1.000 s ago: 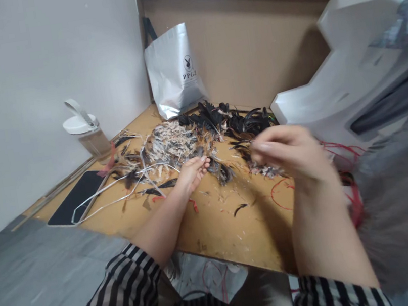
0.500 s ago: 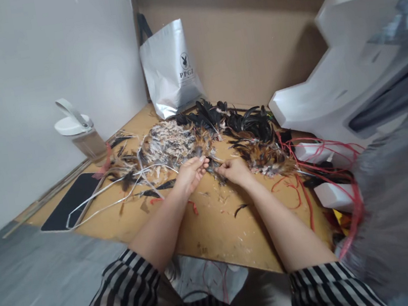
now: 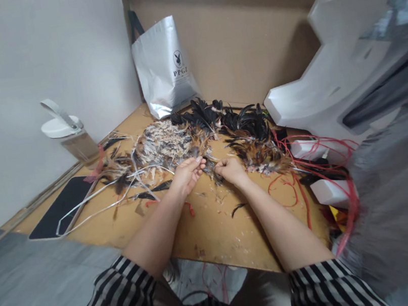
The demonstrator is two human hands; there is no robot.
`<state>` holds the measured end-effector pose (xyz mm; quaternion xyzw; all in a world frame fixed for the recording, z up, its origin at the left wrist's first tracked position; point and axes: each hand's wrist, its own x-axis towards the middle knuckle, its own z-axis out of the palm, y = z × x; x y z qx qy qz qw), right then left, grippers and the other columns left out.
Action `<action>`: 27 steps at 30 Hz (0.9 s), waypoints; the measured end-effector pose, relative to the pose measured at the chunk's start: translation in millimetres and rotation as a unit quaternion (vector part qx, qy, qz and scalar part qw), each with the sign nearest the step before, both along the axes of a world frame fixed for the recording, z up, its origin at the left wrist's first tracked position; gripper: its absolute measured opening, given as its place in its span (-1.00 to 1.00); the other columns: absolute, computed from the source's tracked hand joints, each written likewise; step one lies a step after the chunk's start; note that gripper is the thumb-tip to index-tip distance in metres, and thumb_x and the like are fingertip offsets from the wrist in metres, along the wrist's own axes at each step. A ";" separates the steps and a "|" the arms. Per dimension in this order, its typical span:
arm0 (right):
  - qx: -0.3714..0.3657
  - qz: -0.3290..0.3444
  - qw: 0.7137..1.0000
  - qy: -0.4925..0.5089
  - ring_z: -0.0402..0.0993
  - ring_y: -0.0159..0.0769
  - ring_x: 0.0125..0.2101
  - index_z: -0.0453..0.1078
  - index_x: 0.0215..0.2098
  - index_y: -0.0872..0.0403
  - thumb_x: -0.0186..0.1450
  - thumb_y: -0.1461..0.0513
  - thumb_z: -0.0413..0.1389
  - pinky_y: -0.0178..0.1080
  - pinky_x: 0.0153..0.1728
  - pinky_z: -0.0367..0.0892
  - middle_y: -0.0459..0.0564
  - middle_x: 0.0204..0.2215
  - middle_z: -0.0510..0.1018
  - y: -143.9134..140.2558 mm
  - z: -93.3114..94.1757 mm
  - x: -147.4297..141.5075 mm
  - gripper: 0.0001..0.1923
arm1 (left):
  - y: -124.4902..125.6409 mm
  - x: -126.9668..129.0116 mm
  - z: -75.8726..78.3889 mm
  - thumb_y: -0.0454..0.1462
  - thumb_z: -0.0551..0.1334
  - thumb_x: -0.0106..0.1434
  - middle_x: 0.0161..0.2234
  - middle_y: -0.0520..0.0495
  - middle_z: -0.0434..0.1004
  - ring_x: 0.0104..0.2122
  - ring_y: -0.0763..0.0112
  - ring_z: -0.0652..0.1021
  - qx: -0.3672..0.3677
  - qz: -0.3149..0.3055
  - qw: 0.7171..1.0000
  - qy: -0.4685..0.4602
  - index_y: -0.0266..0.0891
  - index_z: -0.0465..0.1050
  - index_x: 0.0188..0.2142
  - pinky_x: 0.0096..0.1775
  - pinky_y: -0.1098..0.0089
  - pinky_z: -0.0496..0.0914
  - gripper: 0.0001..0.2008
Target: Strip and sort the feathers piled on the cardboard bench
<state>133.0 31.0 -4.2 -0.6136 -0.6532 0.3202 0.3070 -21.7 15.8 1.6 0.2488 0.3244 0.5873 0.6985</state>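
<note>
Over the middle of the wooden table, my left hand is closed in a pinch, thumb against forefinger. What it pinches is too small to make out. Just to its right, my right hand is closed too, its fingertips on a small dark feather. A short gap separates the two hands. Beyond my left hand spreads a pale, mottled heap of feathers. Brown feathers lie to the right of my right hand, and long black feathers lie farther back.
A silver bag stands against the cardboard panel. At left are a lidded cup, a dark tablet-like slab and white strips. Red string, white blocks and a large white foam piece are at right.
The view has shifted slightly, so the surroundings appear a little farther left. Both hands keep nearly the same pinching pose and place.
</note>
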 end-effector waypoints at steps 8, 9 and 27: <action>-0.014 -0.033 0.980 0.193 0.06 -0.53 -0.73 0.33 -0.64 0.15 -0.09 0.15 0.12 -0.39 -0.66 0.01 -0.20 -0.77 0.28 -1.6 11.1 6.8 -0.81 | 0.1 0.1 0.1 -0.44 0.22 0.07 -0.47 -0.08 0.50 -0.57 0.65 0.45 -0.015 -0.002 1.000 0.005 -0.39 0.41 -0.47 -0.57 0.65 0.29 -0.99; -0.011 -0.041 0.974 0.222 0.07 -0.53 -0.72 0.32 -0.63 0.15 -0.09 0.14 0.13 -0.39 -0.65 0.02 -0.20 -0.76 0.29 -1.8 12.6 7.3 -0.79 | -0.2 0.4 -0.1 -0.44 0.22 0.08 -0.47 -0.09 0.51 -0.57 0.64 0.46 -0.021 -0.007 1.000 0.007 -0.39 0.41 -0.46 -0.57 0.65 0.29 -0.99; 0.083 0.002 0.979 0.185 0.21 -0.49 -0.63 0.37 -0.56 0.15 -0.01 0.10 0.13 -0.39 -0.57 0.14 -0.12 -0.65 0.40 -7.2 10.7 -6.1 -0.76 | -7.7 4.6 2.0 -0.50 0.17 0.10 -0.48 -0.13 0.51 -0.54 0.59 0.51 -0.067 -0.123 0.990 0.021 -0.44 0.44 -0.45 -0.53 0.65 0.34 -0.92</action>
